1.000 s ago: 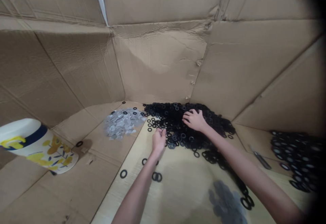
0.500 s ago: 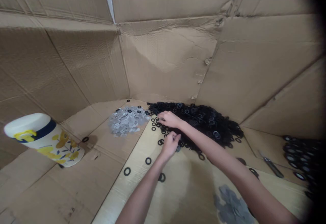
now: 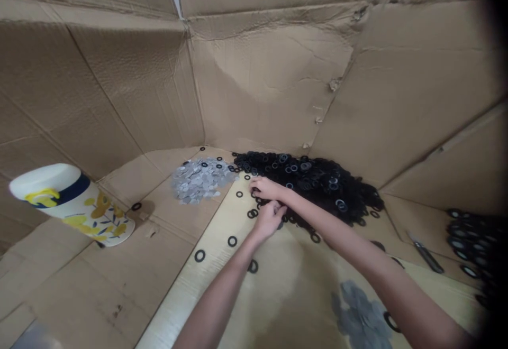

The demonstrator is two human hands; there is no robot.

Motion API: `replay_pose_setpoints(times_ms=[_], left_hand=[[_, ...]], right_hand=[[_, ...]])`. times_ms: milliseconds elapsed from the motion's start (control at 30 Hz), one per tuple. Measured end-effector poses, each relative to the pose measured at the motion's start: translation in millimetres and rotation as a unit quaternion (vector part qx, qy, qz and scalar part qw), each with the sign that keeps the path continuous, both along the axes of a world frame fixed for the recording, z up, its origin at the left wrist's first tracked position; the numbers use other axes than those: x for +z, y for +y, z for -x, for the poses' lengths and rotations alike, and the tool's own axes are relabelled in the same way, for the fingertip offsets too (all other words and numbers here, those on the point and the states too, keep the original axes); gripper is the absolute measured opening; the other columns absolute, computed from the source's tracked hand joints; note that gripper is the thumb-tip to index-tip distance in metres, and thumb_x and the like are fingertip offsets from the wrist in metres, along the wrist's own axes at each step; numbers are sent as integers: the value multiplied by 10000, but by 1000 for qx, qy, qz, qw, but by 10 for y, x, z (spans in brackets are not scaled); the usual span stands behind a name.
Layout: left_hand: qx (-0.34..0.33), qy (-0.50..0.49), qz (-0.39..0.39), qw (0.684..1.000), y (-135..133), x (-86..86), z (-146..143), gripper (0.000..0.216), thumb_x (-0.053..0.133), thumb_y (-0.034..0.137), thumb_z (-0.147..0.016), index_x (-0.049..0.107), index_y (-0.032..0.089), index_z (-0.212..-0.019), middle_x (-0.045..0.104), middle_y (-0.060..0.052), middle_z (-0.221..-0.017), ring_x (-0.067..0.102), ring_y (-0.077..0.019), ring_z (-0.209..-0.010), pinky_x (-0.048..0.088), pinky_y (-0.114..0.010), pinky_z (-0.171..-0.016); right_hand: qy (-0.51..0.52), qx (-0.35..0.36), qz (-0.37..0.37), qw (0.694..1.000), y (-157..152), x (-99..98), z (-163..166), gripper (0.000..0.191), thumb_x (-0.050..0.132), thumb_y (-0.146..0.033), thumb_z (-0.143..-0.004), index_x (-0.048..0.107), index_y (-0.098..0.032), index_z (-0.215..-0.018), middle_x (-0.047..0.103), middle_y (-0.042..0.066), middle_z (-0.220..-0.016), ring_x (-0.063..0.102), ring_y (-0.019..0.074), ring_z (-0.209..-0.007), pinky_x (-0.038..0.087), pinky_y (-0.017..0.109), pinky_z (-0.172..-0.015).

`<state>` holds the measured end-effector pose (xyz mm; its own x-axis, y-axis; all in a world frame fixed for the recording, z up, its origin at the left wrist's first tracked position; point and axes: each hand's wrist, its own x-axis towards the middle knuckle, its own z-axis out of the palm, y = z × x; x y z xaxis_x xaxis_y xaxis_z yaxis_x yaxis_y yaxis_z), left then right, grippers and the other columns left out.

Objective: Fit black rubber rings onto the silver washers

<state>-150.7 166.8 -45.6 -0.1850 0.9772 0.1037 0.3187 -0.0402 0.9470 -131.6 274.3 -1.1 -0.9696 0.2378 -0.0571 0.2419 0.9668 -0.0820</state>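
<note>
The heap of black rings [image 3: 317, 187] sits at the far part of the pale board [image 3: 293, 285], close against the base of the cardboard wall [image 3: 270, 90], which limits room behind it. The board's left edge runs obliquely from the near side to the heap's left end; loose rings [image 3: 200, 256] lie just inside it. Board surface shows between the forearms. Grey discs [image 3: 196, 181] lie beyond the edge, near the heap's left end.

The heap's long axis runs left to right along the wall, its right end nearer the viewer. The loose rings lie flat; being round, they point no particular way.

The right hand [image 3: 265, 187] is at the heap's left margin, fingers bent and close together. The left hand [image 3: 270, 218] is just nearer the viewer, fingers curled. Whether either grips a ring cannot be told.
</note>
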Motion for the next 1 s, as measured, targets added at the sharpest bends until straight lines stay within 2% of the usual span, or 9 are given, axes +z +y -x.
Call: replay_pose_setpoints(times_ms=[167,300,367,500,667,767,867,933,1000], left_hand=[[-38,30,-4,999,-49,11,17,247,480,356,-759,432,177,-596,432,49,-510,373,-92,-510,274,-227,-523],[-116,13,-9,993,-94,104,32,254,480,401,-756,454,176,-641,445,50,-538,382,-89,-515,285,-217,-514],[-129,14,-27,991,-105,152,25,258,482,413,-755,462,177,-651,451,48,-545,387,-88,-520,290,-215,-518],[-18,9,-65,998,-87,171,26,256,444,409,-783,464,182,-666,438,50,-530,387,-89,-509,297,-221,-531],[132,-26,-66,989,-45,126,103,266,432,409,-792,438,186,-647,458,36,-539,420,-99,-513,306,-227,-546],[170,-38,-61,983,-36,122,143,253,444,394,-789,422,189,-643,454,37,-534,419,-100,-511,308,-227,-548],[176,-44,-54,982,-29,114,159,253,449,384,-789,427,186,-631,453,34,-541,420,-101,-527,313,-225,-562],[181,-51,-51,981,-24,104,158,255,456,382,-784,427,186,-623,444,36,-535,417,-103,-530,313,-225,-564],[190,-54,-47,979,-17,98,153,256,474,379,-772,426,186,-610,438,38,-527,415,-104,-527,309,-227,-562]], right_hand=[[-92,-5,-103,990,-59,187,-288,220,432,-192,-805,616,-185,-926,557,96,-1068,464,227,-976,376,363,-799],[-115,-10,-137,984,3,352,-655,290,432,-155,-780,597,-224,-1007,556,89,-1099,444,234,-1001,364,385,-804],[-101,-27,-141,984,64,407,-857,315,412,-143,-783,588,-217,-1034,563,87,-1111,454,233,-996,369,368,-784],[-50,-75,-128,988,167,456,-1111,350,381,-98,-772,603,-194,-1025,593,75,-1104,479,216,-984,363,349,-801],[34,-118,-90,988,111,492,-1002,341,361,-105,-779,647,-188,-945,588,66,-1135,467,225,-1038,345,386,-871],[85,-104,-54,989,-172,564,-919,329,369,-111,-780,642,-174,-952,606,70,-1076,496,210,-982,362,379,-864],[109,-75,-4,991,-722,634,-1035,304,370,-127,-791,645,-170,-911,628,71,-923,524,185,-888,391,357,-836],[99,-23,66,993,-1201,628,-1246,309,353,-128,-806,643,-194,-892,627,51,-865,543,147,-831,425,308,-790],[66,81,132,986,-1692,563,-1526,262,406,-164,-807,632,-243,-912,632,13,-842,559,106,-787,449,236,-722]])
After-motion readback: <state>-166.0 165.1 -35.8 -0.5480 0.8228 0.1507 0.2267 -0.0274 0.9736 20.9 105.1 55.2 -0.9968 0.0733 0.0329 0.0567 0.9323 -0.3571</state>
